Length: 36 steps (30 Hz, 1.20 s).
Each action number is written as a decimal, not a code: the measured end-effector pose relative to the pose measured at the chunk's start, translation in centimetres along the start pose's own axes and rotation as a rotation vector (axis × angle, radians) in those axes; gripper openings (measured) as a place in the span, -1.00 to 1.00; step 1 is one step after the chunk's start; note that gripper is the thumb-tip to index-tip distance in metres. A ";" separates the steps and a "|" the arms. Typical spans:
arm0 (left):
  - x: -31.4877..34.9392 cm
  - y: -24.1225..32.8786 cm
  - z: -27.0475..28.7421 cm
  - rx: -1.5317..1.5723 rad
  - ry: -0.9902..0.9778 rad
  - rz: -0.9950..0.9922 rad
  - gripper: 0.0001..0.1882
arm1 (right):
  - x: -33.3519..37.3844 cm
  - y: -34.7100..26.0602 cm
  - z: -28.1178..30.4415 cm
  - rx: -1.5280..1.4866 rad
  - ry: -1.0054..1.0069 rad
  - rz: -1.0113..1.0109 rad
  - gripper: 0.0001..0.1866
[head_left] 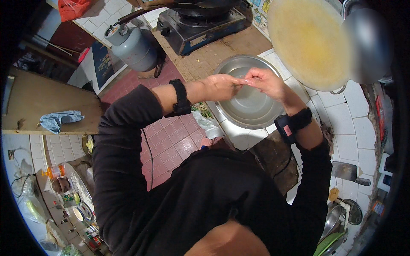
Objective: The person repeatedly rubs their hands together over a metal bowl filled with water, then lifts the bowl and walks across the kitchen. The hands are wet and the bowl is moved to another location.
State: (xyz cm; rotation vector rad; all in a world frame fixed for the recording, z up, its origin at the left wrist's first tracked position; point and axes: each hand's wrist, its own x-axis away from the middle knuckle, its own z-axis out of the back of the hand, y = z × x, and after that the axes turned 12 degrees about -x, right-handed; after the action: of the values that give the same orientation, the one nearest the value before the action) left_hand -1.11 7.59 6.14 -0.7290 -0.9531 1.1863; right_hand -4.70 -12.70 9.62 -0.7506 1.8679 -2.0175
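Both my hands meet over a wide metal basin (222, 67) that seems to hold some water. My left hand (223, 87) comes in from the left, its thumb and fingers pressed together in a pinch. The fingertips of my right hand (265, 83) are closed against those of the left. Something small and pale may lie between the fingertips, too small to make out. The basin stands on a white tiled counter, its far part and rim showing around my hands. Each wrist wears a black strap.
Beyond the basin, a gas stove (200, 32) carries a dark wok (204, 9). A grey gas cylinder (136, 50) stands at the far left. A large round yellowish board (311, 40) lies at the right. A cleaver (344, 171) and a dark cutting board (276, 162) are nearer me.
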 end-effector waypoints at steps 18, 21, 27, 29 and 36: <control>-0.3 0.2 0.2 0.358 0.140 0.116 -0.74 | 0.1 -0.1 -0.1 -0.202 -0.097 -0.063 -0.70; -0.3 0.1 0.1 0.379 0.159 0.107 -0.77 | 0.1 0.0 0.0 -0.297 -0.083 -0.059 -0.71; -0.2 1.0 0.1 0.489 0.075 0.054 -0.80 | -0.5 0.7 -0.7 -0.166 -0.021 -0.204 -0.68; -0.3 1.6 0.5 0.521 0.040 0.038 -0.79 | -0.9 1.2 -1.5 -0.138 0.053 -0.246 -0.66; -0.5 1.1 0.5 0.540 0.107 0.156 -0.77 | -1.2 1.2 -1.8 -0.109 0.124 -0.131 -0.66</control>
State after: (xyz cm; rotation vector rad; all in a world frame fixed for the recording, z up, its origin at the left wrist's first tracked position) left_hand -2.05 7.36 5.34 -0.4291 -0.4557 1.4455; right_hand -4.90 -10.73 8.22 -0.8126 2.0621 -2.0990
